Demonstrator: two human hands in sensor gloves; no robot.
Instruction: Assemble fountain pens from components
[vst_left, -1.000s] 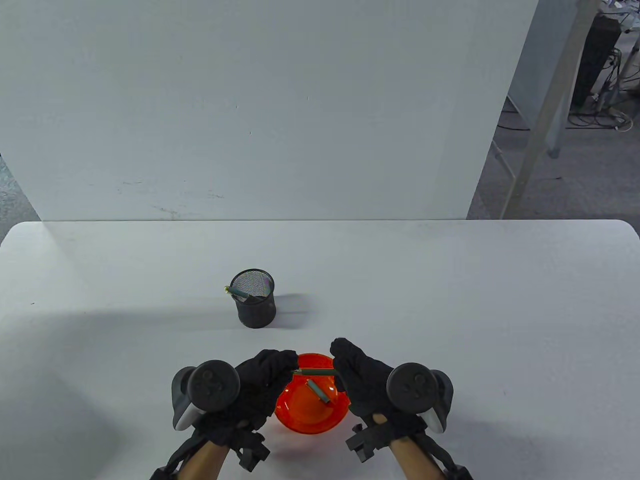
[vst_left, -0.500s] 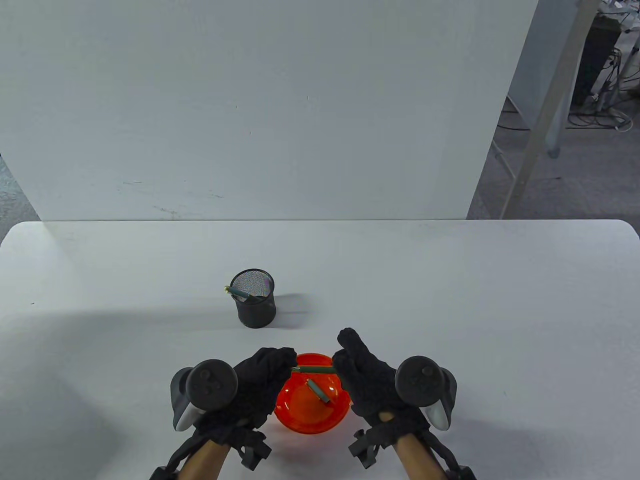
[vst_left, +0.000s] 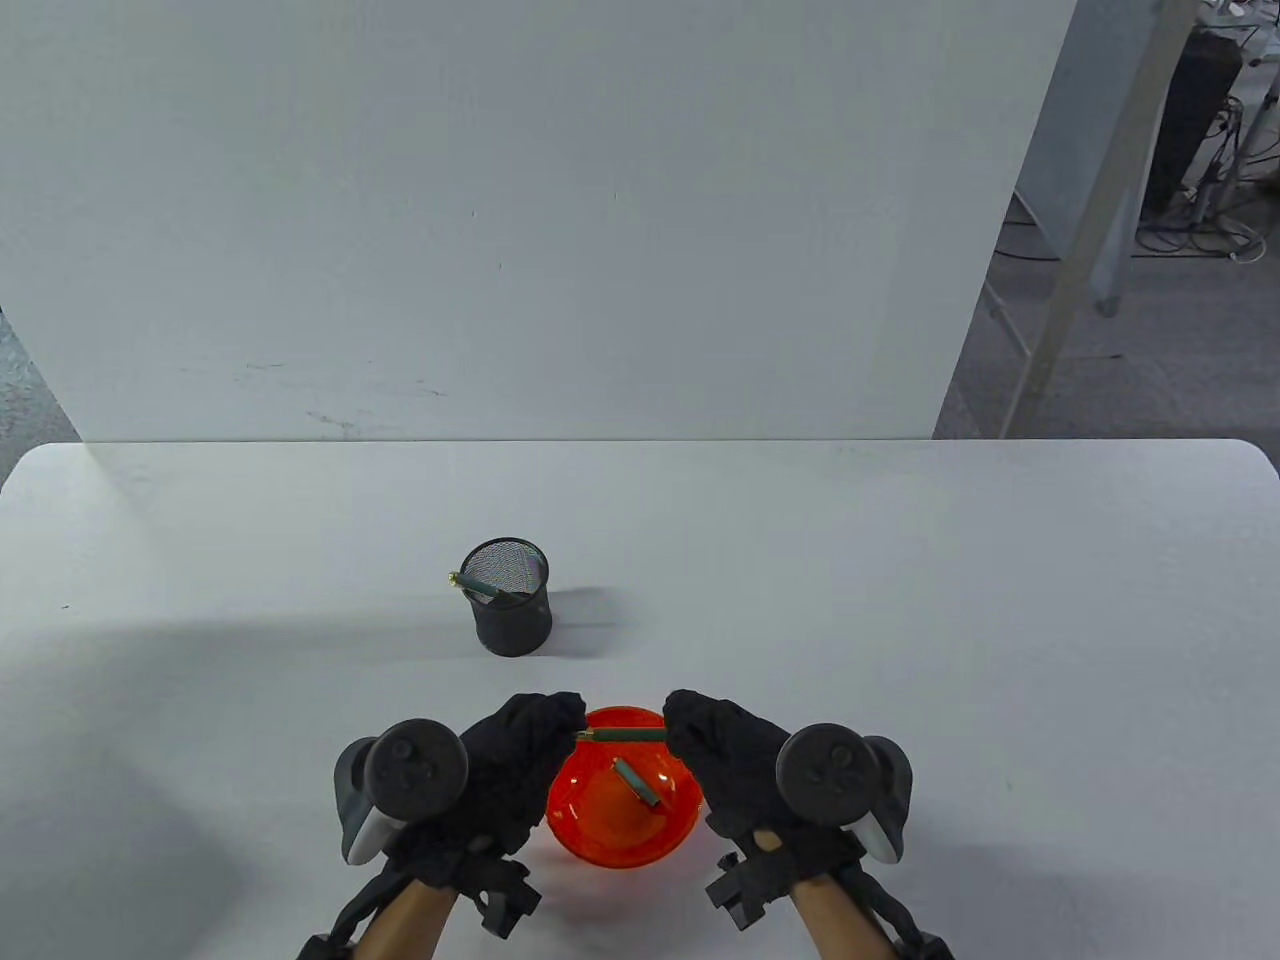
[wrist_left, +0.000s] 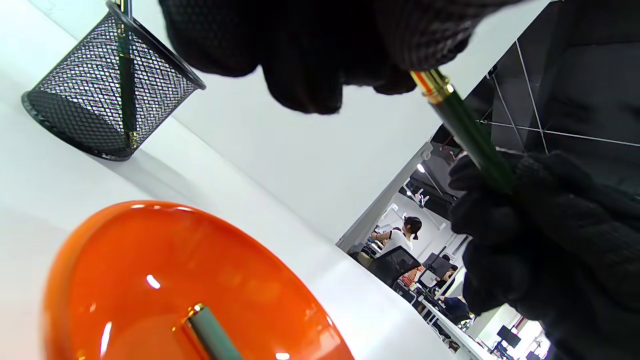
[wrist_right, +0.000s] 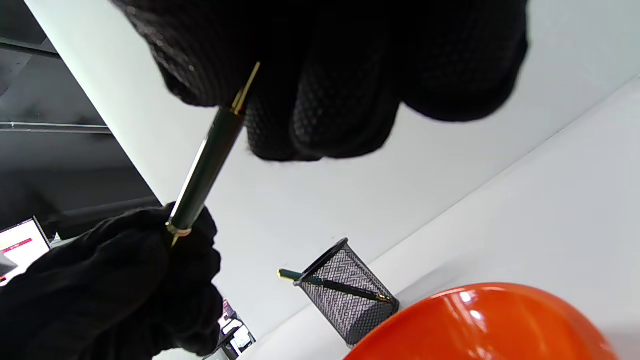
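Only the wrist views show the gold band at the left end of the green pen barrel (wrist_left: 470, 135); the table view shows it level above the orange bowl's (vst_left: 600, 840) twelve o'clock rim. The left hand (vst_left: 510, 770) and the right hand (vst_left: 730, 760) each pinch one end with curled fingers. A green cap (vst_left: 638, 782) lies in the bowl. The mesh pen cup (vst_left: 510, 600), at eleven o'clock from the bowl, holds one finished pen (wrist_right: 330, 284).

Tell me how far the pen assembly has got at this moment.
Done: one green pen stands in the mesh cup. In hand: left hand and right hand hold a second pen body by its ends above the orange bowl. Left: one green piece lies in the bowl.
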